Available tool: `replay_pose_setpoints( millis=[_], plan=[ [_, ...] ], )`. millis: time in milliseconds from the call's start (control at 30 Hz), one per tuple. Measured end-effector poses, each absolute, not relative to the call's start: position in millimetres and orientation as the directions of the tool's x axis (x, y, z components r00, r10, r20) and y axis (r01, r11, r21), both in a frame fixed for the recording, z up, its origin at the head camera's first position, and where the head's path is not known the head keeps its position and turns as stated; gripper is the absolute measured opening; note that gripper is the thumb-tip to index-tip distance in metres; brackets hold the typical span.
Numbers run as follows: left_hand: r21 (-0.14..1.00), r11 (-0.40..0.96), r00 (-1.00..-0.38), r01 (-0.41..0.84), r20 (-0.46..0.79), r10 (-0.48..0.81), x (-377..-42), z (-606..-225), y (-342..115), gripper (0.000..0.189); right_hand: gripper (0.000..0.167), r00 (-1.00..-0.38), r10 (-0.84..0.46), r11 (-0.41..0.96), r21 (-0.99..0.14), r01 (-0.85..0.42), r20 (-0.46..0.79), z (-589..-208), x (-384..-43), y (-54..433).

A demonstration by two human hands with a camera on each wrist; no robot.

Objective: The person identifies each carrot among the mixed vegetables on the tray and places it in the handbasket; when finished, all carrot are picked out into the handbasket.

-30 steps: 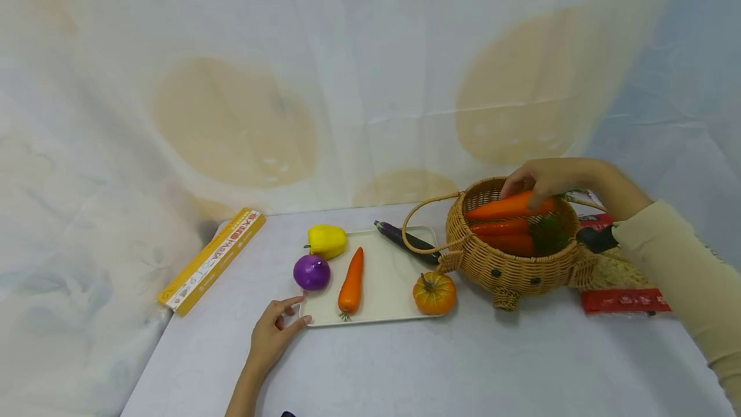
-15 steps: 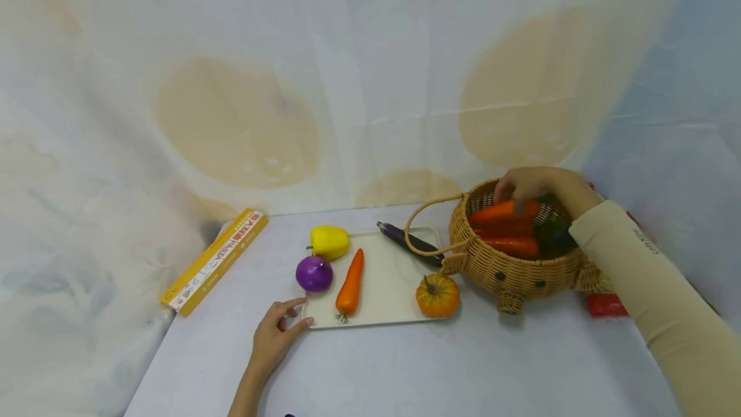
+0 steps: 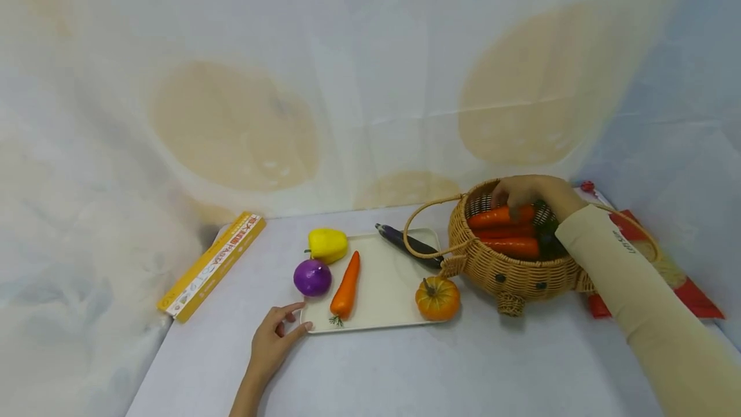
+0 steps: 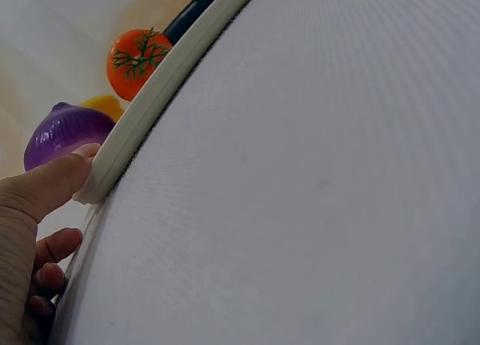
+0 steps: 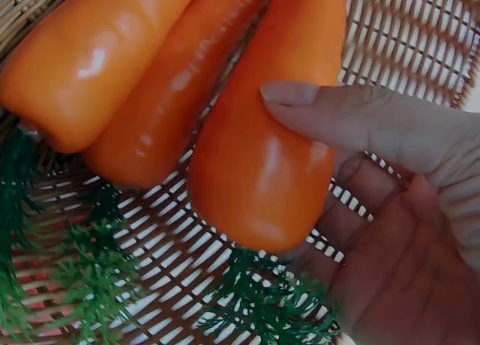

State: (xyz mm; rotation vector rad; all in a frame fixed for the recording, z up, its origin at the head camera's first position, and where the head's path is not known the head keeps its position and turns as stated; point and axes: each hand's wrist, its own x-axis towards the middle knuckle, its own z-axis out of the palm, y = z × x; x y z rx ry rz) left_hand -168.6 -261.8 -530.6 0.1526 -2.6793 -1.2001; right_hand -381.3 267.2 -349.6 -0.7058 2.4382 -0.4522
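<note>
My right hand [image 3: 521,193] reaches into a wicker basket [image 3: 523,277] with an animal face. It grips a carrot [image 5: 259,187] by its thick end, thumb on top and fingers around the side. Another carrot [image 5: 180,97] and a third, lighter carrot [image 5: 90,67] lie alongside, green tops on the woven bottom. At the front-left corner of a cream tray [image 3: 382,295], my left hand [image 3: 272,343] holds the rim between thumb and index finger. On the tray are a carrot [image 3: 346,288], a purple onion [image 3: 312,278], a yellow bell pepper [image 3: 328,246], an eggplant [image 3: 408,245] and a small pumpkin [image 3: 437,299].
A yellow pasta box [image 3: 211,267] lies slanted at the table's left. Behind the right forearm, a red food bag [image 3: 697,300] lies beside the basket. The basket's looped handle [image 3: 406,227] hangs over the tray's right end. A patterned curtain [image 3: 370,101] closes off the back.
My right hand has lowered the carrot into the basket beside the others, and its sleeve has swung left, uncovering the red bag. The carrot on the tray has shifted slightly left.
</note>
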Motion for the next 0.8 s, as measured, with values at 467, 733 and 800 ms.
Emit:
replay_pose_setpoints(
  millis=[467,733,800],
  plan=[
    [0.743,0.669,-0.972,0.002,0.159,-0.174,-165,-528,-266,0.042,0.031,-0.771,-0.562,0.811,-0.385,-0.44,-0.301,-366,-381,261],
    [0.74,0.673,-0.97,0.021,0.177,-0.164,-166,-529,-262,0.043,0.032,-0.78,-0.54,0.83,-0.354,-0.431,-0.315,-374,-384,264],
    [0.743,0.669,-0.97,0.031,0.183,-0.158,-168,-529,-260,0.042,0.032,-0.783,-0.526,0.84,-0.349,-0.416,-0.332,-375,-384,268]
  ],
)
